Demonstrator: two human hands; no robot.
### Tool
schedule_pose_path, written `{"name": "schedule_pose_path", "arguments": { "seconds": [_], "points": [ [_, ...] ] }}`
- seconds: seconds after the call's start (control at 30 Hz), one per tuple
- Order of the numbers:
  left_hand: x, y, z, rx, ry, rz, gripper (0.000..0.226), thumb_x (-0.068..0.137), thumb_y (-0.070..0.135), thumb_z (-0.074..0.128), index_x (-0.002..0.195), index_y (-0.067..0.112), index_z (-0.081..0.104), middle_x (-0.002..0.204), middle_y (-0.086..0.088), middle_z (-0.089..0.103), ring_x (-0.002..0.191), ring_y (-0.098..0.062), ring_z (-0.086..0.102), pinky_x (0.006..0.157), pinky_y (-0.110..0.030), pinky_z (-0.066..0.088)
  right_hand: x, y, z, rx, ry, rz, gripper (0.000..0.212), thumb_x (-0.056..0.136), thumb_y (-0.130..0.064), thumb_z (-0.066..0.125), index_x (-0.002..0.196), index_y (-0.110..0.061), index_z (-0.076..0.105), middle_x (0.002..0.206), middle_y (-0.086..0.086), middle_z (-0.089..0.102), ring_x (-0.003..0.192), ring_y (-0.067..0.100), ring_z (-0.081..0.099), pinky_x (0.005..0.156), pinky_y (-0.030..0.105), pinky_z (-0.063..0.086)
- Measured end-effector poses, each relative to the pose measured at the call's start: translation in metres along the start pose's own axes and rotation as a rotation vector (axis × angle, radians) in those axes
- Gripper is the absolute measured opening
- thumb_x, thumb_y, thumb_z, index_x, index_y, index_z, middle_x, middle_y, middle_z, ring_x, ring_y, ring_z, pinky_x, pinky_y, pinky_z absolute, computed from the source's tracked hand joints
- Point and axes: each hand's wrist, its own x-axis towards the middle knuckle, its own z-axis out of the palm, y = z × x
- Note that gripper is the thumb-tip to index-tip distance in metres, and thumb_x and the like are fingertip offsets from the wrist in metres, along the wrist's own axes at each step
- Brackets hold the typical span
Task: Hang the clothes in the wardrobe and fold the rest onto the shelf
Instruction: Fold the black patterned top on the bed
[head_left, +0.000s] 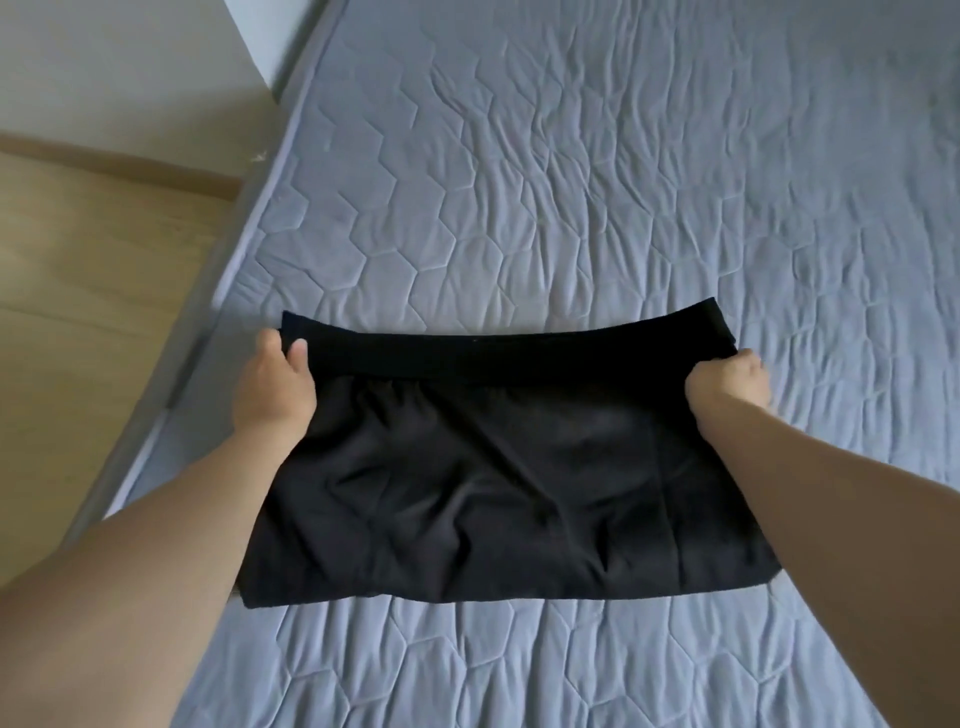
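A pair of black shorts (488, 488) with a wide elastic waistband lies spread flat on the grey quilted mattress (623, 182), waistband at the far side. My left hand (274, 387) pinches the waistband's left end, thumb on top of the fabric. My right hand (730, 387) grips the waistband's right end with curled fingers. Both forearms reach in from the bottom corners, and the left one covers part of the shorts' left edge.
The mattress edge (208, 322) runs diagonally along the left. Beyond it lies a wooden floor (78, 270) and a white wall (104, 67) at the top left. Bare mattress stretches beyond and to the right of the shorts.
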Motion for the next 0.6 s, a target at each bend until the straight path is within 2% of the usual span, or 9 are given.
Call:
{"name": "schedule_pose_path", "arguments": {
  "seconds": [0.1,0.17,0.2,0.27,0.33,0.37,0.47,0.53,0.6],
  "points": [
    [0.011,0.007,0.011,0.097,0.048,0.014,0.036,0.102,0.032,0.036,0.127,0.007,0.042,0.124,-0.024,0.051,0.113,-0.043,0.048,0.09,-0.048,0.038,0.021,-0.007,0.015,-0.192,-0.134,0.072,0.054,0.091,-0.016,0.043,0.141,-0.001,0.03,0.143,0.019,0.034,0.129,0.036,0.037,0.109,0.044,0.032],
    [0.006,0.008,0.023,0.222,0.148,0.085,0.037,0.097,0.032,0.043,0.13,0.014,0.042,0.133,-0.021,0.042,0.117,-0.04,0.041,0.097,-0.049,0.032,0.015,-0.008,0.021,-0.369,-0.003,0.015,0.063,0.088,-0.019,0.047,0.145,-0.005,0.024,0.15,0.016,0.019,0.134,0.033,0.026,0.113,0.047,0.019],
    [-0.001,0.009,0.03,0.26,0.18,0.188,0.04,0.094,0.033,0.046,0.131,0.016,0.043,0.136,-0.019,0.04,0.119,-0.039,0.04,0.099,-0.05,0.03,0.008,-0.006,0.023,-0.389,0.099,-0.101,0.067,0.086,-0.018,0.047,0.146,-0.007,0.021,0.154,0.014,0.012,0.138,0.032,0.019,0.115,0.05,0.01],
    [-0.026,0.015,0.048,0.275,0.152,0.472,0.047,0.091,0.039,0.045,0.134,0.017,0.045,0.141,-0.016,0.038,0.127,-0.036,0.037,0.106,-0.055,0.024,-0.019,0.005,0.035,-0.343,0.164,-0.547,0.069,0.085,-0.022,0.044,0.148,-0.009,0.019,0.156,0.015,0.009,0.142,0.033,0.011,0.115,0.053,-0.002],
    [-0.055,0.021,0.066,0.296,0.013,0.685,0.057,0.092,0.049,0.04,0.143,0.022,0.038,0.151,-0.011,0.03,0.139,-0.032,0.027,0.113,-0.059,0.008,-0.059,0.017,0.058,-0.391,0.045,-0.904,0.068,0.089,-0.041,0.035,0.15,-0.015,0.019,0.157,0.013,0.012,0.144,0.033,0.011,0.114,0.055,-0.003],
    [-0.067,0.026,0.073,0.324,-0.075,0.737,0.062,0.093,0.054,0.035,0.148,0.026,0.03,0.156,-0.008,0.021,0.144,-0.03,0.018,0.112,-0.061,-0.001,-0.074,0.021,0.072,-0.47,-0.032,-0.978,0.069,0.09,-0.051,0.029,0.151,-0.02,0.017,0.159,0.009,0.01,0.145,0.031,0.009,0.113,0.056,-0.005],
    [-0.072,0.019,0.093,0.473,-0.233,0.767,0.069,0.091,0.066,0.021,0.151,0.039,0.0,0.161,0.002,-0.005,0.148,-0.025,-0.01,0.107,-0.068,-0.015,-0.081,0.032,0.104,-0.618,-0.147,-0.853,0.07,0.088,-0.069,0.012,0.15,-0.039,-0.002,0.16,0.0,-0.009,0.147,0.027,-0.008,0.111,0.06,-0.01],
    [-0.054,-0.002,0.1,0.557,-0.231,0.762,0.069,0.091,0.069,0.02,0.148,0.044,-0.009,0.161,0.005,-0.011,0.147,-0.023,-0.017,0.105,-0.071,-0.012,-0.067,0.038,0.116,-0.616,-0.154,-0.751,0.07,0.087,-0.071,0.01,0.147,-0.044,-0.014,0.158,-0.001,-0.022,0.145,0.027,-0.019,0.111,0.062,-0.013],
    [-0.037,-0.021,0.105,0.606,-0.224,0.763,0.069,0.09,0.071,0.019,0.147,0.048,-0.012,0.161,0.005,-0.012,0.146,-0.024,-0.018,0.105,-0.073,-0.009,-0.06,0.041,0.127,-0.593,-0.121,-0.761,0.069,0.087,-0.071,0.011,0.145,-0.045,-0.016,0.157,0.0,-0.024,0.144,0.027,-0.021,0.109,0.061,-0.017]
  ]
}}
